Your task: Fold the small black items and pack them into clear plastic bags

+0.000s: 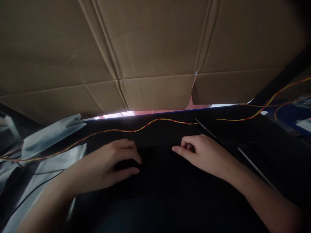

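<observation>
My left hand (114,161) rests on a black surface (165,187), its fingers curled around something small and dark that I cannot make out. My right hand (201,152) lies a little to the right, fingers curled in, index finger pointing left; whether it holds anything is hidden. A twisted red and yellow wire (145,126) runs across the surface just beyond both hands.
A large brown cardboard sheet (155,48) stands close behind and fills the upper view. Clear plastic bags (51,132) lie at the left with thin black cables. A dark flat slab (257,158) sits at the right. More red and yellow wire (272,98) trails off right.
</observation>
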Available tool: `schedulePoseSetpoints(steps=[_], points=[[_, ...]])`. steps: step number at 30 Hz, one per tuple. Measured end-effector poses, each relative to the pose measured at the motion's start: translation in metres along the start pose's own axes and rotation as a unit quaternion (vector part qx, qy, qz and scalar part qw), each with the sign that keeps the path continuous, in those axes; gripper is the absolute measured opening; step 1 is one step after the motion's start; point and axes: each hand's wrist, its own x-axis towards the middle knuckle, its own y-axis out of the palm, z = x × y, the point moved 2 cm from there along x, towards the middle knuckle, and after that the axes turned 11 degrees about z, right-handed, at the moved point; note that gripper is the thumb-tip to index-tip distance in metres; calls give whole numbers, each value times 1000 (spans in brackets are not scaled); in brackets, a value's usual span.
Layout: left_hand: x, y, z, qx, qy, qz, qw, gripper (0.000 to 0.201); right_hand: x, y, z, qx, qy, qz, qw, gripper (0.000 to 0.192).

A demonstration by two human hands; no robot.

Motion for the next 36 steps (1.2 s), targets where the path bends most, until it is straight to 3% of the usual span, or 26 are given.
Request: schedulePoseSetpoints(steps=[6,11,13,16,20,23,26,28,31,33,36], points=[[4,5,7,24,-24,11,999,9,2,14,-5,88,48,121,988,51],[17,21,2,42,-25,15,999,7,8,23,-4,201,3,130,971,23],[18,24,0,54,-15,-1,998,12,11,18,-7,247,-9,130,960,22],[17,24,-2,64,8,-19,998,26,13,6,-13,256,-6,95,962,23],[14,19,-6,78,29,-43,996,33,6,-8,-18,196,-23,-11,980,25],[13,19,-14,61,48,-40,996,38,-3,-6,-11,130,-33,-87,987,27],[17,27,-20,21,75,3,997,49,-12,8,6,111,-40,-113,987,28],[22,33,-21,0,83,29,996,49,-16,17,19,143,-66,-89,984,25],[24,35,-15,-28,80,18,996,28,-22,27,34,238,-123,22,963,16],[18,27,-8,-36,76,-7,996,18,-27,29,40,278,-153,84,945,13],[1,3,-1,-4,63,-91,994,8,-30,28,40,241,-179,100,949,16]])
